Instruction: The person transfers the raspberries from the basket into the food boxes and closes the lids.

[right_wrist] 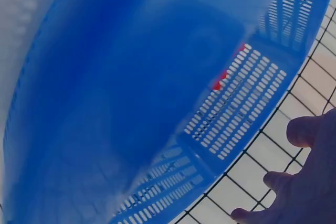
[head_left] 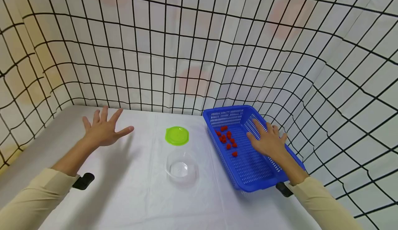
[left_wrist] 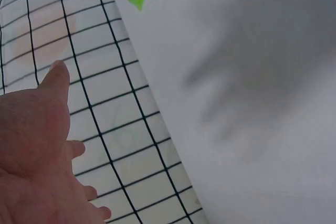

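My left hand [head_left: 102, 129] is held over the left part of the table with its fingers spread and nothing in them; its shadow falls on the white cloth. Over the right side of a blue plastic basket [head_left: 231, 174] hovers my right hand [head_left: 269, 143], fingers spread, holding nothing. Several small red pieces [head_left: 228, 136] lie in the basket along its left side. Between the hands, a clear round bowl [head_left: 181, 167] stands on the table. Just behind it lies a bright green lid [head_left: 177, 136] with a small tab. The right wrist view shows the basket wall [right_wrist: 231, 108] close up.
A black wire grid [head_left: 174, 50] with white sheeting behind it encloses the table at the back and both sides. The basket's far right edge stands close to the grid. White cloth [head_left: 124, 195] covers the table.
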### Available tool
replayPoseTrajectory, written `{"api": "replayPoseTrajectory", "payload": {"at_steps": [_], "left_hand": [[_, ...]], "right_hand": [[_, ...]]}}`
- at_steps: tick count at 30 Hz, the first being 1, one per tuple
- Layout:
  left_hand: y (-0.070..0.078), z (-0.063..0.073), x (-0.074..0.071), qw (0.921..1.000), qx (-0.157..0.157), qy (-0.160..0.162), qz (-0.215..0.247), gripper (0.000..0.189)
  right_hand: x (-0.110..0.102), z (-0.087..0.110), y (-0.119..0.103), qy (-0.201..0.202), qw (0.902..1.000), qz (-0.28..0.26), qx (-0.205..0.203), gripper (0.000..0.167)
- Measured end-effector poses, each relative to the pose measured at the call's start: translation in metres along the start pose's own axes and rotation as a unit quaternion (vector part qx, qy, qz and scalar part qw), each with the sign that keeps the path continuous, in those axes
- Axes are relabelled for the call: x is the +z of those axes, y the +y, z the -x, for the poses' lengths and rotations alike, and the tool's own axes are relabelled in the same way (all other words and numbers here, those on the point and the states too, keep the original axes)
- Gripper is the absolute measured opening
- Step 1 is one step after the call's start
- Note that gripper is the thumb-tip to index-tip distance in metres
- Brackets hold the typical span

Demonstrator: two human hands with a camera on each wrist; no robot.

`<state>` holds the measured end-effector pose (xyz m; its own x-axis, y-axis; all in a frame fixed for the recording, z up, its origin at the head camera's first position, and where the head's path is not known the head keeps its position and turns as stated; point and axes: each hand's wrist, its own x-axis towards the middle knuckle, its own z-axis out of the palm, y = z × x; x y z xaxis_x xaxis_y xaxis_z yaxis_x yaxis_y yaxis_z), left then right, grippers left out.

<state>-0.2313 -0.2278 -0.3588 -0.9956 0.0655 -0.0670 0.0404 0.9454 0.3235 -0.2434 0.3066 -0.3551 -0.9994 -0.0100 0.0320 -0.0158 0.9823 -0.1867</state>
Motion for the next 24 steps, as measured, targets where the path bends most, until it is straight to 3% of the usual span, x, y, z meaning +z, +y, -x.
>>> {"api": "replayPoseTrajectory", "payload": {"at_steps": [17, 24], "left_hand": [[0.053, 0.004, 0.025, 0.9958, 0.077, -0.001, 0.049, 0.088], [0.066, 0.002, 0.031, 0.9873, 0.114, -0.026, 0.108, 0.081]], "right_hand": [[0.004, 0.001, -0.039, -0.011, 0.9986, -0.026, -0.044, 0.073], [-0.001, 0.000, -0.054, -0.039, 0.9943, -0.068, -0.072, 0.069]]}}
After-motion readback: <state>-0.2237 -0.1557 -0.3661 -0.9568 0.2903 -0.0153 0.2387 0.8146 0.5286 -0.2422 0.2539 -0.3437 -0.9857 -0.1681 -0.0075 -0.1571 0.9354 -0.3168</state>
